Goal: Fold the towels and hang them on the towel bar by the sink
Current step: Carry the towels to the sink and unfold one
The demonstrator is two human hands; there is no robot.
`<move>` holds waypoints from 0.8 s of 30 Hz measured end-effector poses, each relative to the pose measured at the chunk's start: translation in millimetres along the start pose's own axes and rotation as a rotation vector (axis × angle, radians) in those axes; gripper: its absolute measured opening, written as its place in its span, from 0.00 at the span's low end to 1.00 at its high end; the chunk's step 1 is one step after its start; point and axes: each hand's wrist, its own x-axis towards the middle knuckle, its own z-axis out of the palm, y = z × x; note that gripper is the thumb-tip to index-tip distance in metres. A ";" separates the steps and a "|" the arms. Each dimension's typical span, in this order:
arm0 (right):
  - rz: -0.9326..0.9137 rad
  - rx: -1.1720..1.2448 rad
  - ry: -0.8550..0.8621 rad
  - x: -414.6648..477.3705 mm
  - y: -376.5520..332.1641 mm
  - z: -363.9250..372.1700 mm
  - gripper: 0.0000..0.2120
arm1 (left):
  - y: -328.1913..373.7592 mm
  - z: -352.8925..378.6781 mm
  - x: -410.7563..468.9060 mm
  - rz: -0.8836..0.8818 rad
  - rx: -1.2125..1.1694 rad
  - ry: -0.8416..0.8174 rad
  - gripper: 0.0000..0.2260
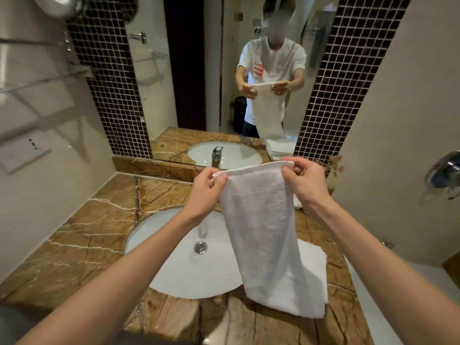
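Note:
A white towel (261, 230) hangs lengthwise above the sink, folded into a narrow strip. My left hand (207, 189) pinches its top left corner. My right hand (305, 181) pinches the top right corner. The towel's lower end drapes onto the counter at the front right, where more white towel (315, 265) lies under it. Another folded white towel (297, 202) shows partly behind my right wrist. A glass and metal rack (47, 83) with bars is fixed to the left wall.
A white oval sink (174, 257) is set in a brown marble counter (82, 235). The faucet is mostly hidden by the towel. The mirror (224, 70) reflects a person holding the towel. A chrome fitting (445, 170) sits on the right wall, with pink flowers (334, 164) beside the mirror.

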 end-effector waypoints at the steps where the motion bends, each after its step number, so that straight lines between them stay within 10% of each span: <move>1: -0.015 0.012 -0.009 4.0 -1.9 1.9 0.11 | 8.1 -2.4 -0.6 0.016 -0.001 0.024 0.05; 24: -0.593 0.324 -0.358 28.4 -136.7 72.0 0.04 | 173.8 -65.4 -74.6 0.364 0.155 0.625 0.05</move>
